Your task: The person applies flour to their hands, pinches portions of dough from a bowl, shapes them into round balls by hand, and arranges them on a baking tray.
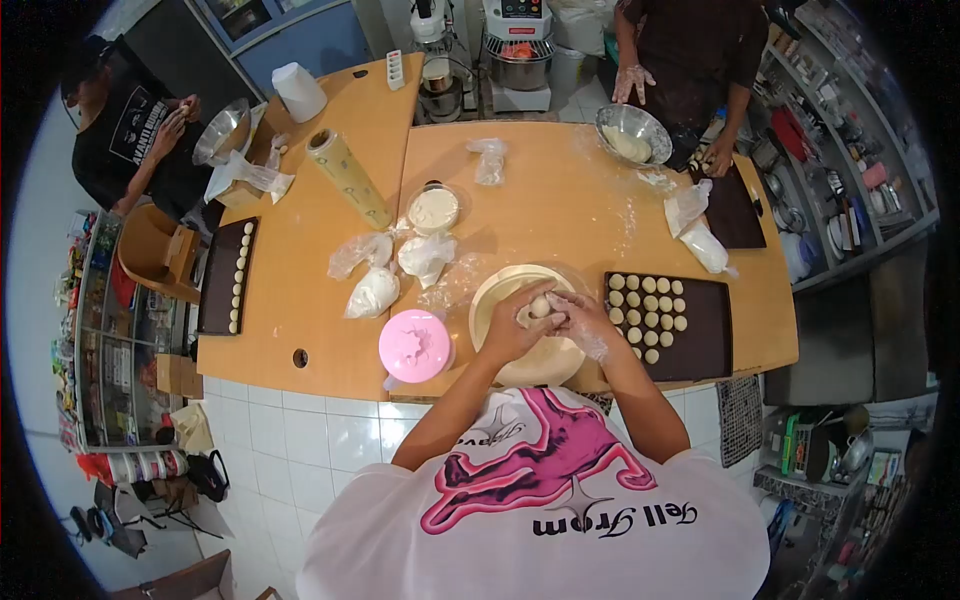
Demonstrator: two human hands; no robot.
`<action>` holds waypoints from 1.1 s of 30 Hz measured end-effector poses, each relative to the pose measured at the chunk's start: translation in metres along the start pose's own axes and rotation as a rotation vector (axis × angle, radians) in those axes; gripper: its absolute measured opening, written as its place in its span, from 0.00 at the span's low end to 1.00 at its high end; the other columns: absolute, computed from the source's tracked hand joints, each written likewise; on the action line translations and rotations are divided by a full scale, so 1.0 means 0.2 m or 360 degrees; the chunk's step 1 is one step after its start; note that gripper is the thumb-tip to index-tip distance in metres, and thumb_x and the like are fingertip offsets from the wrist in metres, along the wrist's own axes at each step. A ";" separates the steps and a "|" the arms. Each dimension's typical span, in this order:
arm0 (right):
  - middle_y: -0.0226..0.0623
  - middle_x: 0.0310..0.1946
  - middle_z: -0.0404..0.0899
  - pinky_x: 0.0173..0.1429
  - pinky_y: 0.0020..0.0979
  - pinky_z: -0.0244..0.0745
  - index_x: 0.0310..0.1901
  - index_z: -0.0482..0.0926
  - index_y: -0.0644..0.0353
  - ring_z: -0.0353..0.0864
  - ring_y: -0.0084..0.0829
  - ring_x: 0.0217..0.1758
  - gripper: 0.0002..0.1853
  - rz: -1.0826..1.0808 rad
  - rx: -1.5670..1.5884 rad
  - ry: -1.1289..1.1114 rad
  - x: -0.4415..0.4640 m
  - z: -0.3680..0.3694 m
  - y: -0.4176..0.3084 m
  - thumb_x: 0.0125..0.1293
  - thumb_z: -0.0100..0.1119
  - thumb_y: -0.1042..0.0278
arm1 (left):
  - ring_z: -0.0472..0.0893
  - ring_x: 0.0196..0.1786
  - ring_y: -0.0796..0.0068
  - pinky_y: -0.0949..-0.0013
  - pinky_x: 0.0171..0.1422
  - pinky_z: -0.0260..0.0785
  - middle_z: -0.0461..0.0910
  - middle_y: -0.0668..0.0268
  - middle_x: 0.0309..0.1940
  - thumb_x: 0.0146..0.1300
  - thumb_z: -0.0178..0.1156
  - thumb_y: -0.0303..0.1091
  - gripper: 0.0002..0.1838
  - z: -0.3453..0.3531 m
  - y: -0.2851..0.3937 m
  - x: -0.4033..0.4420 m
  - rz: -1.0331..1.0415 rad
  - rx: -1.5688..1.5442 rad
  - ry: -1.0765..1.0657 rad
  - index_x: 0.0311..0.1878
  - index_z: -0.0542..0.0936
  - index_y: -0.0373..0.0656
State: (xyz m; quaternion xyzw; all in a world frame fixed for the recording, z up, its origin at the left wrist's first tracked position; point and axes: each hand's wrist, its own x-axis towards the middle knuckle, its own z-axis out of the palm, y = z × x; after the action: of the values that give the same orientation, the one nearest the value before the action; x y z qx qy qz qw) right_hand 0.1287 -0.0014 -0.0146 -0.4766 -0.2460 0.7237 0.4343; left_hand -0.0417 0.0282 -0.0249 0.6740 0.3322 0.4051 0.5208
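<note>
Above a wide cream basin, my two hands meet around a small pale dough ball. My left hand curls around it from the left, fingers bent. From the other side, my right hand presses its fingertips to the ball; flour whitens its wrist. A dark baking tray lies just to the right, with rows of round dough balls on its left part. Left of the basin stands a pink lidded container. My forearms hide part of the basin's near side.
Flour-dusted bags, a tub of white powder and a roll of plastic wrap occupy the table left of centre. Two co-workers handle dough at the far left and far right, near metal bowls and trays.
</note>
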 end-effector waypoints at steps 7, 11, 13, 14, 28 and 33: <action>0.34 0.37 0.81 0.43 0.29 0.78 0.47 0.76 0.59 0.85 0.32 0.39 0.16 0.0055 0.0296 -0.0151 -0.09 0.03 0.00 0.68 0.58 0.55 | 0.82 0.53 0.64 0.64 0.65 0.67 0.83 0.55 0.49 0.52 0.68 0.27 0.25 -0.02 0.06 -0.02 -0.0146 0.0052 0.0155 0.56 0.80 0.40; 0.33 0.37 0.81 0.45 0.30 0.78 0.50 0.76 0.59 0.84 0.30 0.40 0.17 0.0105 0.0340 -0.0162 -0.10 0.01 0.04 0.68 0.59 0.56 | 0.80 0.57 0.61 0.62 0.67 0.65 0.82 0.53 0.50 0.50 0.71 0.31 0.29 -0.02 0.01 -0.01 0.0121 0.0274 -0.0127 0.58 0.77 0.40; 0.33 0.38 0.81 0.46 0.30 0.78 0.54 0.75 0.59 0.83 0.29 0.40 0.18 0.0044 0.0329 -0.0129 -0.11 -0.02 0.11 0.68 0.59 0.57 | 0.78 0.60 0.60 0.61 0.69 0.63 0.81 0.52 0.52 0.49 0.73 0.33 0.33 -0.01 0.03 -0.01 0.0180 0.0364 -0.0305 0.60 0.75 0.39; 0.34 0.40 0.80 0.46 0.30 0.78 0.56 0.74 0.59 0.83 0.29 0.40 0.20 -0.0008 0.0332 -0.0116 -0.11 -0.04 0.15 0.68 0.59 0.58 | 0.75 0.63 0.58 0.60 0.71 0.60 0.78 0.53 0.56 0.48 0.74 0.37 0.36 0.01 0.07 -0.02 0.0013 0.0351 -0.0285 0.62 0.73 0.40; 0.43 0.47 0.81 0.52 0.34 0.79 0.56 0.75 0.61 0.82 0.33 0.48 0.17 -0.0447 0.0210 0.1325 -0.59 -0.83 0.39 0.67 0.58 0.67 | 0.78 0.56 0.63 0.64 0.63 0.68 0.79 0.54 0.53 0.65 0.57 0.28 0.15 -0.01 -0.03 -0.02 -0.0007 0.0080 -0.0080 0.54 0.78 0.35; 0.48 0.46 0.81 0.54 0.39 0.76 0.52 0.78 0.61 0.81 0.45 0.50 0.21 -0.0417 -0.1453 0.1524 -0.66 -1.03 0.60 0.55 0.69 0.69 | 0.78 0.57 0.61 0.63 0.63 0.66 0.80 0.53 0.51 0.69 0.54 0.34 0.14 0.01 -0.03 -0.02 -0.0012 0.0137 -0.0090 0.51 0.80 0.35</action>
State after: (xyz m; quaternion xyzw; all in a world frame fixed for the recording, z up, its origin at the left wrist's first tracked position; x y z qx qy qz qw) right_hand 0.2898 -0.1877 -0.1305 -0.8468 -0.3633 0.1975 0.3346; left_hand -0.0422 0.0261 -0.0324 0.7058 0.3369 0.3691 0.5020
